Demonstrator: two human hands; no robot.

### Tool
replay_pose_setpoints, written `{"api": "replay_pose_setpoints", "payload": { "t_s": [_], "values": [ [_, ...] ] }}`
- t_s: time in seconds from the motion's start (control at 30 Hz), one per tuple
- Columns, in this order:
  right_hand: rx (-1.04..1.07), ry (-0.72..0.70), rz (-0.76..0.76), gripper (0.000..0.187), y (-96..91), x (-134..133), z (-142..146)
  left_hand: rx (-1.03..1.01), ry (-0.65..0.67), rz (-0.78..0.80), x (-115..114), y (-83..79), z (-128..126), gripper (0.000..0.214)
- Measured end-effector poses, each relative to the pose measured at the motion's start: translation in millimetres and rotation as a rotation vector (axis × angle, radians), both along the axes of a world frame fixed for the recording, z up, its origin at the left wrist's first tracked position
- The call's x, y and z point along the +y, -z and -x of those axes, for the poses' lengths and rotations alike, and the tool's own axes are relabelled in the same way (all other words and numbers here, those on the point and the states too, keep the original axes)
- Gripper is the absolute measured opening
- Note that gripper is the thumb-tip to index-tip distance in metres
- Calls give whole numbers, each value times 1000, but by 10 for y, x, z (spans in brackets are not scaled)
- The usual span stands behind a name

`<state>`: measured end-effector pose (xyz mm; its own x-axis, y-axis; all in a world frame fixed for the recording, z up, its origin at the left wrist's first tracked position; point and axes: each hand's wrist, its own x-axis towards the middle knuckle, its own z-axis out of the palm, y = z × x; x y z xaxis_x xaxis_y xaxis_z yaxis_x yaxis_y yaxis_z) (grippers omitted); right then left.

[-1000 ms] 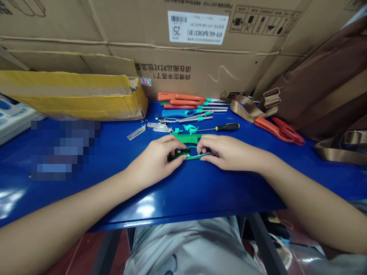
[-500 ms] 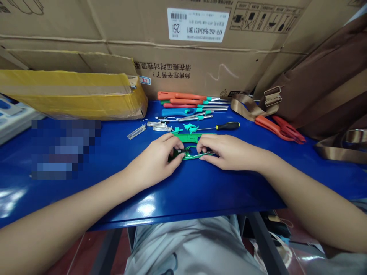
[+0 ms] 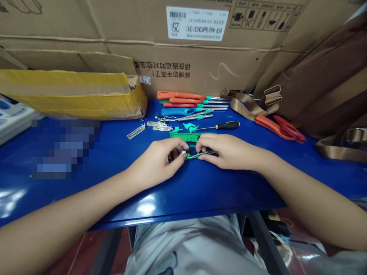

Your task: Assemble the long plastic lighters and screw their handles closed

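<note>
A green plastic handle shell (image 3: 191, 154) with a thin wire in it lies on the blue table (image 3: 120, 183). My left hand (image 3: 156, 160) is curled over its left end, thumb and forefinger pinching a small white and black part there. My right hand (image 3: 226, 151) presses down on the shell's right end with closed fingers. A second green shell half (image 3: 186, 135) lies just behind my fingers.
Behind the hands lie small teal parts (image 3: 187, 126), metal strips (image 3: 137, 131), a black-handled screwdriver (image 3: 226, 125) and a row of orange and blue long-nosed tools (image 3: 183, 103). Red shells (image 3: 279, 128) and a brown bag strap (image 3: 249, 105) are at right. Cardboard boxes (image 3: 200, 57) wall the back.
My left fingers have shifted slightly right along the green shell, and the small white part now shows at my fingertips. My right hand has barely moved.
</note>
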<state>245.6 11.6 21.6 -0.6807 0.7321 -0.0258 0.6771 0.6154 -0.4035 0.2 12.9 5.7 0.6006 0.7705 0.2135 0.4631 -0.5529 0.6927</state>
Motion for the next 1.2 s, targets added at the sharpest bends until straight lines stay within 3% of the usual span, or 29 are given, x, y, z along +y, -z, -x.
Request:
{"api": "replay_pose_setpoints", "payload": {
  "t_s": [0.67,0.9,1.2],
  "values": [
    [10,16,-5,11,-11,-12,19,-5,-15,223,12,-33,-16,27],
    [-2,11,-8,9,-21,-14,14,10,6,77,-15,39,-16,21],
    [13,9,1,10,-24,-14,16,-31,-15,89,6,27,-33,16]
  ]
}}
